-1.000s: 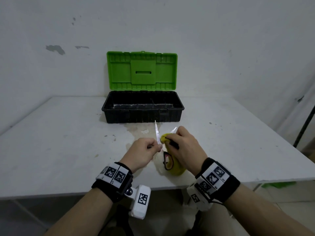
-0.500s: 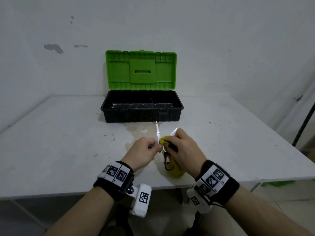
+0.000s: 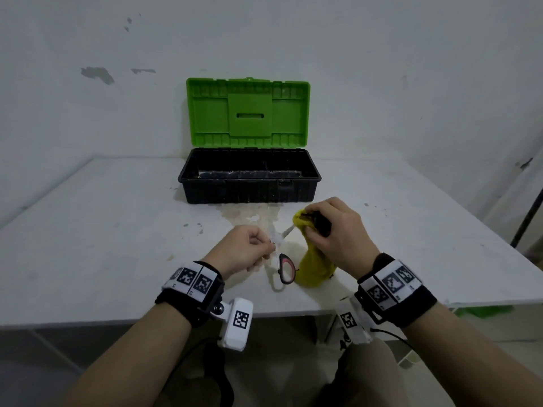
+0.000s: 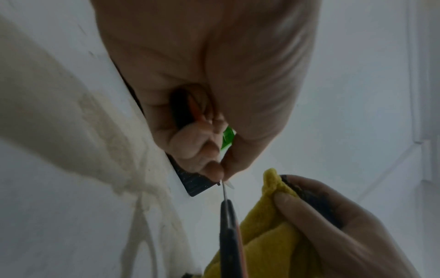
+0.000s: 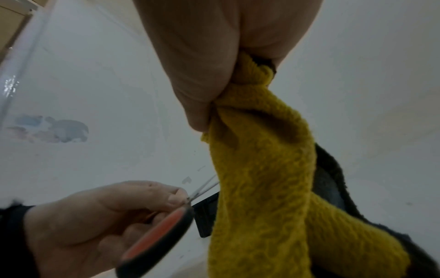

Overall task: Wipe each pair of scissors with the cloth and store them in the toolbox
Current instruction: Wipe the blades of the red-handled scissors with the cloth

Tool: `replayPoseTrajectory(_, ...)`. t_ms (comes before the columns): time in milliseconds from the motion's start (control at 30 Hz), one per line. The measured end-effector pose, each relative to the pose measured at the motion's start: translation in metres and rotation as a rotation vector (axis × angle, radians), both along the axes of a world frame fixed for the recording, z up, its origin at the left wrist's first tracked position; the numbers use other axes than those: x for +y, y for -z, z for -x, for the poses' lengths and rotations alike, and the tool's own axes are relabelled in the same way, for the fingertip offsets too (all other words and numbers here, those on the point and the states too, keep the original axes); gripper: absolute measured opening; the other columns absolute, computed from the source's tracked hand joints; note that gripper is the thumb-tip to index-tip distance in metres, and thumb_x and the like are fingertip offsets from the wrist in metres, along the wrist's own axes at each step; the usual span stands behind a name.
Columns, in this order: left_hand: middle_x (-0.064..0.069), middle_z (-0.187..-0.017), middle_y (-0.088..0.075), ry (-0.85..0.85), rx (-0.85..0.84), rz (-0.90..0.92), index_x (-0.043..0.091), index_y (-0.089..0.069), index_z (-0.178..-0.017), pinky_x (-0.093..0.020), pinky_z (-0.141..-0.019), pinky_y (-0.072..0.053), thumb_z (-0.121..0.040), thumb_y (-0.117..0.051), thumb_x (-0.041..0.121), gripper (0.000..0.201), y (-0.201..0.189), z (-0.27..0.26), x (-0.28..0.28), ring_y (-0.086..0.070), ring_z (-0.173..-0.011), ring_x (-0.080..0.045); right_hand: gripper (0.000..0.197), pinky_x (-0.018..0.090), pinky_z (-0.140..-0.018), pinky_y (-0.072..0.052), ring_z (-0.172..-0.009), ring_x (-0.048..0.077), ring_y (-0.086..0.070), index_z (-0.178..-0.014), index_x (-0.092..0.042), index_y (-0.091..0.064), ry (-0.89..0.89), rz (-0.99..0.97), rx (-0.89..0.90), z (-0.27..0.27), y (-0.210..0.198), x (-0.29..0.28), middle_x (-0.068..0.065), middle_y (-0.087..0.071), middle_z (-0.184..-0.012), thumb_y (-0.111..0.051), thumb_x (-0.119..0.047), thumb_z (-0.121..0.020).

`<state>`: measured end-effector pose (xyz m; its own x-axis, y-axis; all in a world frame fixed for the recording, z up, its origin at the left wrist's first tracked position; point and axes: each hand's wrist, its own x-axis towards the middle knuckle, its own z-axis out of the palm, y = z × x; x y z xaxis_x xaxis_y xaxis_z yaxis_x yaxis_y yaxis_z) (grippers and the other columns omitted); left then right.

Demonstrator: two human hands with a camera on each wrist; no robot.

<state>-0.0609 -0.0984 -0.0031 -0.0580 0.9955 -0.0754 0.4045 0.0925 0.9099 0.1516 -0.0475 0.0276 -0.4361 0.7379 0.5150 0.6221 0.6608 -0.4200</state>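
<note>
My left hand (image 3: 266,245) pinches a pair of scissors (image 3: 284,267) near the pivot. The black and orange handles hang toward me and the spread blades point away. My right hand (image 3: 316,227) grips a yellow cloth (image 3: 316,267) with a dark underside, held just right of the blade tips and apart from them. In the left wrist view, thumb and forefinger of the left hand (image 4: 221,174) pinch the thin metal of the scissors (image 4: 228,237) beside the cloth (image 4: 269,233). The right wrist view has the cloth (image 5: 262,178) bunched in my fist and the scissors (image 5: 161,233) lower left. The toolbox (image 3: 249,177) stands open behind.
The black toolbox has an upright green lid (image 3: 248,113) against the wall. The white table (image 3: 102,230) carries a yellowish stain (image 3: 249,215) in front of the box. A dark pole (image 3: 529,212) stands off the table's right edge.
My right hand has drawn the cloth off the blades, away and to the right. The left hand still pinches the scissors, whose blades now lean lower and more to the right.
</note>
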Motion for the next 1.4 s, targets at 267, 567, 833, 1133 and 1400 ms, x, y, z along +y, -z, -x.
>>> replayPoseTrajectory(267, 0.008, -0.052, -0.048, 0.01, -0.103, 0.072, 0.005, -0.074, -0.087, -0.02, -0.042, -0.027, -0.091, -0.071, 0.017, 0.013, -0.006, 0.014, 0.001, -0.037, -0.044, -0.007, 0.027, 0.022, -0.084, -0.049, -0.093, 0.016, -0.06, -0.109, -0.02, -0.068, -0.222, -0.037, -0.213, 0.009, -0.005, -0.013, 0.0, -0.061, -0.108, -0.071, -0.018, -0.083)
replayPoseTrajectory(567, 0.004, -0.057, -0.046, 0.119, -0.145, 0.091, 0.015, -0.078, -0.08, -0.022, -0.042, -0.021, -0.097, -0.063, 0.017, 0.023, -0.014, 0.015, -0.005, -0.031, -0.045, -0.009, 0.029, 0.024, -0.074, -0.05, -0.084, 0.02, -0.059, -0.113, -0.019, -0.067, -0.245, -0.115, -0.292, 0.025, -0.007, -0.022, 0.002, -0.057, -0.103, -0.07, -0.018, -0.084)
replayPoseTrajectory(833, 0.009, -0.055, -0.047, 0.177, 0.024, -0.013, 0.029, -0.073, -0.065, -0.02, -0.049, -0.03, -0.097, -0.064, 0.031, 0.033, -0.007, 0.009, -0.006, -0.038, -0.048, -0.007, 0.02, 0.033, -0.066, -0.053, -0.072, 0.02, -0.055, -0.105, -0.018, -0.068, -0.253, -0.089, -0.35, 0.028, -0.006, -0.025, 0.003, -0.051, -0.094, -0.069, -0.021, -0.085)
replayPoseTrajectory(1133, 0.01, -0.049, -0.049, 0.149, -0.059, 0.072, 0.01, -0.074, -0.081, -0.02, -0.042, -0.026, -0.098, -0.063, 0.021, 0.023, 0.001, 0.002, -0.007, -0.034, -0.04, -0.008, 0.02, 0.039, -0.073, -0.051, -0.079, 0.027, -0.055, -0.106, -0.013, -0.069, -0.014, -0.037, -0.239, 0.025, -0.024, -0.003, 0.008, -0.052, -0.095, -0.065, -0.018, -0.087)
replayPoseTrajectory(1400, -0.001, -0.056, -0.042, 0.145, -0.186, 0.101, 0.012, -0.072, -0.072, -0.021, -0.04, -0.019, -0.099, -0.057, 0.01, 0.03, -0.002, 0.002, -0.005, -0.028, -0.041, -0.01, 0.025, 0.027, -0.067, -0.048, -0.075, 0.021, -0.055, -0.112, -0.017, -0.068, -0.208, -0.001, -0.366, 0.024, -0.011, -0.034, 0.004, -0.052, -0.095, -0.064, -0.024, -0.088)
